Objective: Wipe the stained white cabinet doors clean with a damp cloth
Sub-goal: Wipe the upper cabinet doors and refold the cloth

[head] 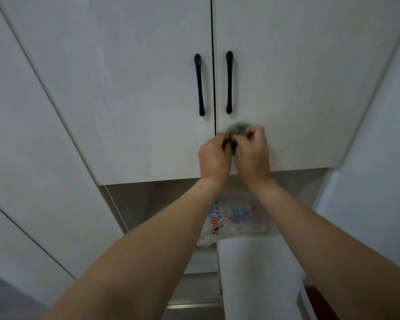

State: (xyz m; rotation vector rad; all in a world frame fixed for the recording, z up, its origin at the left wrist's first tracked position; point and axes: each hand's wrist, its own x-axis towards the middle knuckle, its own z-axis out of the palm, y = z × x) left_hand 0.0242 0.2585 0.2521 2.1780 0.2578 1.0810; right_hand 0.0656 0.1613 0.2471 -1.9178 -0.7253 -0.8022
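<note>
cloth (237, 128), a small grey-green wad, sits bunched between both hands at the centre of the frame, against the lower inner corner of the right cabinet door (298, 88). the left hand (214, 155) curls its fingers round the wad's lower left side, and the right hand (252, 151) pinches its upper right side, fingers bent, so both grip it. most of the cloth is hidden; only a rounded hump shows above the knuckles. it looks like the person is refolding or bunching it before the next stroke, though that is a guess. the door surfaces to wipe lie mainly above the hands: the left cabinet door (125, 88) runs up and left of the dark centre seam, and two black handles (199, 84) stand upright just above, either side of the seam. below, a printed plastic bag (236, 215) lies on a shelf.
</note>
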